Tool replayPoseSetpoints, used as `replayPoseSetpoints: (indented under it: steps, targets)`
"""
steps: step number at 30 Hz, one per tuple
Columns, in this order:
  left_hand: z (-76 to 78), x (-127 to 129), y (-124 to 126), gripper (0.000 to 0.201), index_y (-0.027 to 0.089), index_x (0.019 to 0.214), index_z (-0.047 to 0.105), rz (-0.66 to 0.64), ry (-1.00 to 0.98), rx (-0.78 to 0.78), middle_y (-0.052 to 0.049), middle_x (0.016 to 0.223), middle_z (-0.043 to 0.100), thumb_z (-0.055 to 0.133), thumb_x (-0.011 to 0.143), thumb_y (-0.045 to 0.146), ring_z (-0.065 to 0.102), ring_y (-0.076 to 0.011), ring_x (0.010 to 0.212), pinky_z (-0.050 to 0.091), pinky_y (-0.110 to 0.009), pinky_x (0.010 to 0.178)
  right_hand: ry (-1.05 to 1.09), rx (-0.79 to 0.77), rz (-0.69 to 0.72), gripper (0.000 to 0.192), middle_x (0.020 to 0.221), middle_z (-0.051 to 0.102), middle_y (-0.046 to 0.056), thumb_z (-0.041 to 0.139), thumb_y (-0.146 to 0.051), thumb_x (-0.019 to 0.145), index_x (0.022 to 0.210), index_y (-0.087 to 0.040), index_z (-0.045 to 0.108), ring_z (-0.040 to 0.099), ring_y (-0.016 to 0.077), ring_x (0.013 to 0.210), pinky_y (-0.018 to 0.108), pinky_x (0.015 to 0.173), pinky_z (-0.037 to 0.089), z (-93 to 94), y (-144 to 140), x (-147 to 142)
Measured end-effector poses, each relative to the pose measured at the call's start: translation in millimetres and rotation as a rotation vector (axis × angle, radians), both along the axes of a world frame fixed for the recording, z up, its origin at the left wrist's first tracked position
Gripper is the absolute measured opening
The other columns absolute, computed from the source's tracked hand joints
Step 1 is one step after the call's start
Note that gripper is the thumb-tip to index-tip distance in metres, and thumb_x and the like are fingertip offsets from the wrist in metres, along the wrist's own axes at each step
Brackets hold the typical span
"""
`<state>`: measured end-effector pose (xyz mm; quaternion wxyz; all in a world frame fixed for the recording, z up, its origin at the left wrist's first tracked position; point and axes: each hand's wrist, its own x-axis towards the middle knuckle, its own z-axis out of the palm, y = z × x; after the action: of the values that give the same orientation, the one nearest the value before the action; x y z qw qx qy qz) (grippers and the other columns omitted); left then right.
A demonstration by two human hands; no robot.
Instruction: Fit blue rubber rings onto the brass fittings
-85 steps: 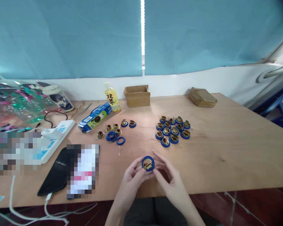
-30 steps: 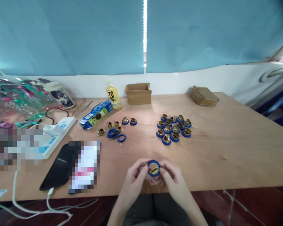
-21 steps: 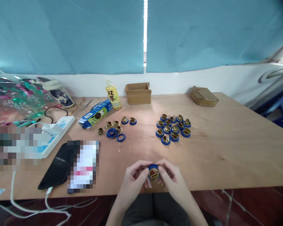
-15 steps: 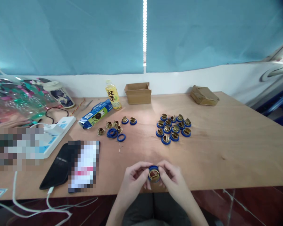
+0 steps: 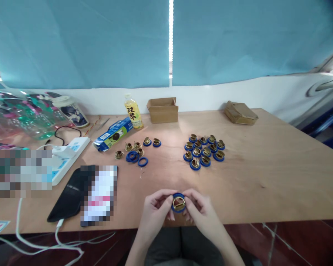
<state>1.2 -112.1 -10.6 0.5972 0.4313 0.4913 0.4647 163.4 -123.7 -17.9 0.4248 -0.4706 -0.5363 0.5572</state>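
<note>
Close to the table's front edge, my left hand (image 5: 154, 208) and my right hand (image 5: 202, 209) pinch one gold metal fitting with a blue ring (image 5: 179, 207) from both sides. Its gold side faces up, and the blue ring shows around its edge. My thumbs press on the near face, while most fingertips are hidden behind it. Ahead to the right lies a cluster of ringed gold fittings (image 5: 197, 152). Left of centre are several bare gold fittings (image 5: 128, 147), some loose blue rings (image 5: 143, 162) and two ringed fittings (image 5: 156, 142).
An open cardboard box (image 5: 163, 114) and a yellow drink bottle (image 5: 133, 112) stand at the back. A blue carton (image 5: 113, 133), power strip (image 5: 80, 145), black pouch (image 5: 69, 197) and phone (image 5: 101, 195) occupy the left. A cardboard package (image 5: 241, 112) lies back right.
Both hands have shifted slightly left with the fitting. It is turned a little, and more of the blue ring shows along its lower edge. The piles ahead are unchanged.
</note>
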Motion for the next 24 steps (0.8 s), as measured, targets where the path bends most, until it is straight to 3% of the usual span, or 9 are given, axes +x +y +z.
replayPoseSetpoints:
  steps: [4,8,10,14,20,24]
  targets:
    - [-0.8,0.3,-0.4,0.029,0.013,0.084,0.075,0.001,-0.002,-0.017,-0.003,0.063,0.071,0.076,0.073,0.041,0.052,-0.0075,0.036,0.043,-0.019,0.038,0.007,-0.021,0.007,0.04,0.059,0.054,-0.003,0.054,-0.055,0.093,0.08,-0.017,0.061,0.052,0.0094,0.048,0.018,0.044,0.045,0.1,-2.0,-0.1]
    - [-1.7,2.1,0.3,0.046,0.014,0.111,0.069,0.012,-0.025,-0.035,0.001,0.061,0.067,0.075,0.076,0.043,0.055,-0.0091,0.038,0.045,-0.02,0.04,0.039,-0.05,-0.063,0.042,0.056,0.056,-0.003,0.056,-0.058,0.091,0.084,-0.017,0.063,0.053,0.0098,0.046,0.018,0.043,0.045,-4.1,-1.8,-1.1]
    - [-2.6,2.5,1.3,0.048,0.014,0.117,0.067,-0.013,-0.032,0.001,-0.002,0.069,0.071,0.073,0.08,0.043,0.061,-0.0116,0.048,0.05,-0.022,0.049,0.074,-0.05,-0.106,0.043,0.056,0.058,-0.002,0.057,-0.058,0.09,0.087,-0.016,0.065,0.054,0.0101,0.046,0.018,0.044,0.045,-6.6,0.2,-1.4]
    - [-3.4,1.4,2.2,0.034,0.013,0.105,0.073,-0.119,-0.038,0.066,-0.007,0.078,0.075,0.068,0.085,0.041,0.065,-0.0151,0.062,0.054,-0.025,0.06,0.147,-0.042,-0.15,0.043,0.055,0.058,-0.002,0.058,-0.058,0.09,0.089,-0.016,0.067,0.054,0.0099,0.046,0.018,0.044,0.045,-9.9,4.2,-0.7]
    - [-0.6,-1.1,0.1,0.036,0.013,0.099,0.073,-0.163,-0.038,0.045,-0.002,0.061,0.069,0.07,0.083,0.045,0.063,-0.0133,0.053,0.051,-0.022,0.053,0.118,-0.055,-0.113,0.042,0.058,0.06,-0.001,0.057,-0.056,0.092,0.092,-0.016,0.068,0.054,0.01,0.048,0.018,0.045,0.044,-10.7,3.8,1.3]
    - [-0.2,-1.4,-1.4,0.034,0.013,0.101,0.072,-0.148,-0.016,0.059,-0.001,0.062,0.068,0.067,0.086,0.043,0.063,-0.0127,0.053,0.051,-0.022,0.052,0.083,-0.036,-0.089,0.039,0.062,0.061,0.0,0.054,-0.053,0.095,0.096,-0.016,0.067,0.056,0.0106,0.053,0.018,0.048,0.045,-9.9,2.8,1.3]
